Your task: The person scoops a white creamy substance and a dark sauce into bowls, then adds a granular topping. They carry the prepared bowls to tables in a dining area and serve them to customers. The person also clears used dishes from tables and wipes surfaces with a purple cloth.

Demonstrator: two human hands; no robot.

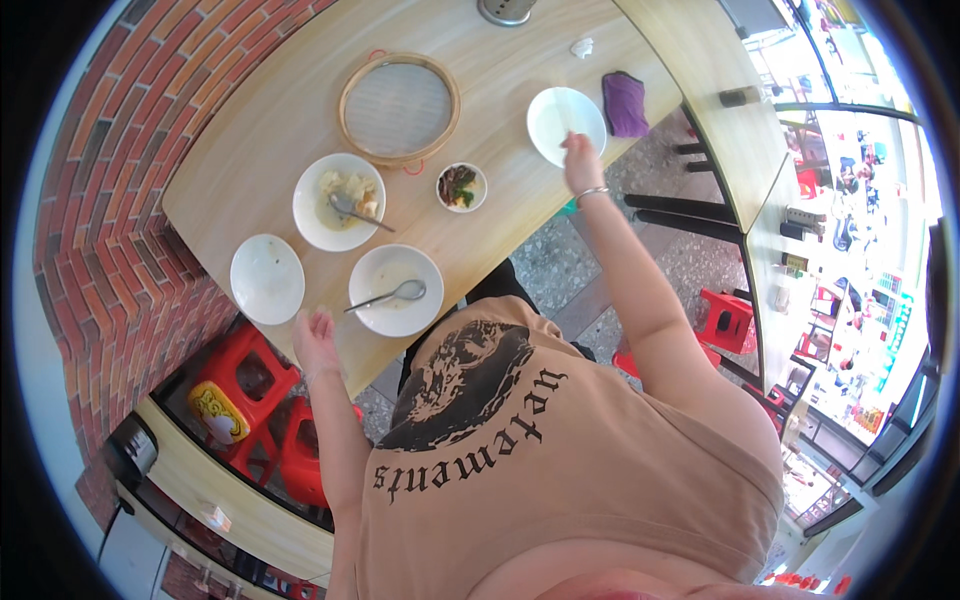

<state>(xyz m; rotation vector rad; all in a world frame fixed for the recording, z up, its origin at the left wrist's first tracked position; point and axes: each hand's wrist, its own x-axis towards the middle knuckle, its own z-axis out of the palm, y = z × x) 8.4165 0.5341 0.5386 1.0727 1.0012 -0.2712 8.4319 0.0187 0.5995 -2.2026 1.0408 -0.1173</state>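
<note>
My left hand point(316, 343) is beside the near rim of a white oval plate point(267, 280) and holds nothing visible; whether it touches the rim is unclear. To its right sits a white bowl point(379, 311) with a metal spoon point(390, 295) lying in it. My right hand point(583, 166), fingers curled, reaches over the near edge of another white dish point(551, 116). A pale blurred streak runs up from its fingertips across that dish, too smeared to identify. Between the hands stand a bowl point(309, 217) of leftover food with a spoon, and a small dish point(462, 204) of dark and green food.
A round bamboo steamer point(401, 155) sits towards the back of the wooden table point(495, 97). Beyond the right dish lie a purple cloth-like item point(625, 105) and crumpled tissue point(582, 49). A brick wall point(112, 247) borders the left; red stools point(247, 375) stand below.
</note>
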